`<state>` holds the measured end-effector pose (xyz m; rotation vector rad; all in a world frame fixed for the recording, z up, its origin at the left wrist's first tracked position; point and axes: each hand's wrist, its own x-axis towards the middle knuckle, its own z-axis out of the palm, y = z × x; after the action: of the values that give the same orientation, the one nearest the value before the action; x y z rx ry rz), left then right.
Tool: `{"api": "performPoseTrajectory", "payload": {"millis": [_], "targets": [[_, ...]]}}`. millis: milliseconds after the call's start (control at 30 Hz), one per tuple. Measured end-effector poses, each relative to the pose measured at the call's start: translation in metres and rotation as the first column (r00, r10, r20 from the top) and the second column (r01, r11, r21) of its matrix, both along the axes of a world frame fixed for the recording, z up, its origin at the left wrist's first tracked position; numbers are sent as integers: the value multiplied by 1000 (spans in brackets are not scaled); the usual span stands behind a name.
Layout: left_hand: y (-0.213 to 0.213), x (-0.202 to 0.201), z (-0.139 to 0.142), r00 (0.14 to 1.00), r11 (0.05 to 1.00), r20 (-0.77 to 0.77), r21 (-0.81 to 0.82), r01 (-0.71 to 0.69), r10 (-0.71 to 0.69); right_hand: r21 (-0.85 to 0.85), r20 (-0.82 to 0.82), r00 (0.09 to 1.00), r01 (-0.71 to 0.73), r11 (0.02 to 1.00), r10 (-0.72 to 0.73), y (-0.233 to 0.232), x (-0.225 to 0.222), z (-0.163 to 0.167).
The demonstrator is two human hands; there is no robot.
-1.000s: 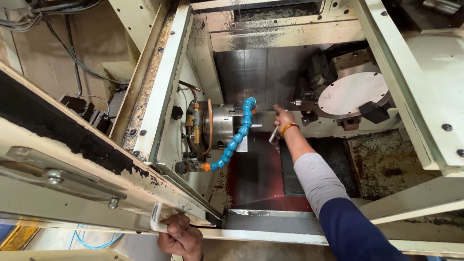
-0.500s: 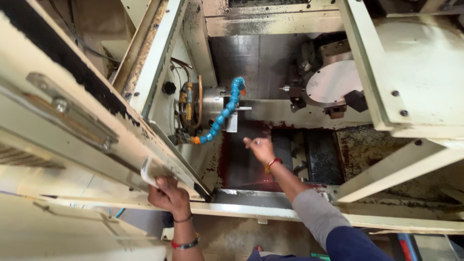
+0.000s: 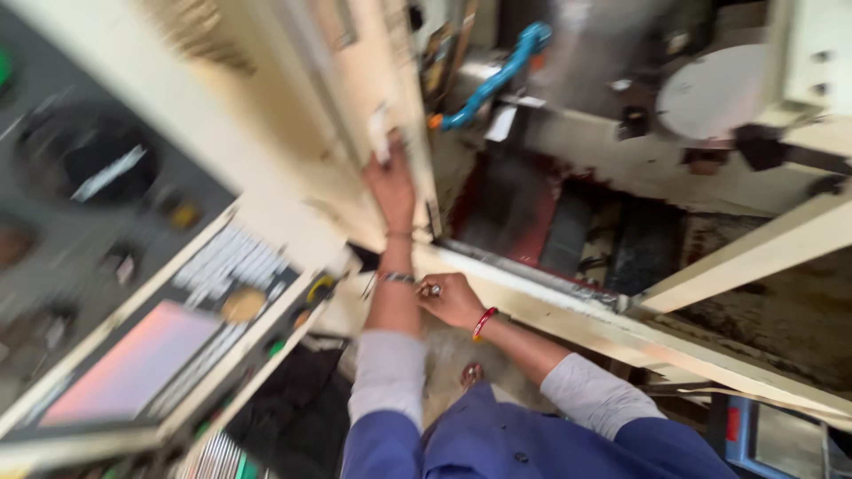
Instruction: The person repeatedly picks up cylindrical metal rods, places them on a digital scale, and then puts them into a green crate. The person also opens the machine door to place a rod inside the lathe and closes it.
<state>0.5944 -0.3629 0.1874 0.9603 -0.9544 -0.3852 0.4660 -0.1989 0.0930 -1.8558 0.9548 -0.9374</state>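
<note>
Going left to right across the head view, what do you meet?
Grey control panel → left hand gripping the edge of the cream machine door → right hand at the lower frame rail, holding something small → blue segmented hose → round pale disc inside the machine.

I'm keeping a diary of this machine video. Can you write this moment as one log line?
left hand: on cream door edge | right hand: holds small metal piece | blue hose: inside machine
</note>
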Motion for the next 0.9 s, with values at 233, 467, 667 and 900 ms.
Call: {"api": "performPoseTrajectory", "payload": {"millis": [233,467,667,900], "targets": [[27,-57,13,998,994,21,89,62,-64,-102,411,782,-471,876,468,47,53,-3],[90,-114,41,970,933,52,288,215,-239,-286,-367,882,-409,866,296,107,108,49],[123,-157,49,910,868,88,349,352,-404,-337,-399,850,-484,807,343,128,135,71],[141,-212,38,815,799,150,357,483,-560,-324,-585,777,-484,813,230,131,156,83]]}}
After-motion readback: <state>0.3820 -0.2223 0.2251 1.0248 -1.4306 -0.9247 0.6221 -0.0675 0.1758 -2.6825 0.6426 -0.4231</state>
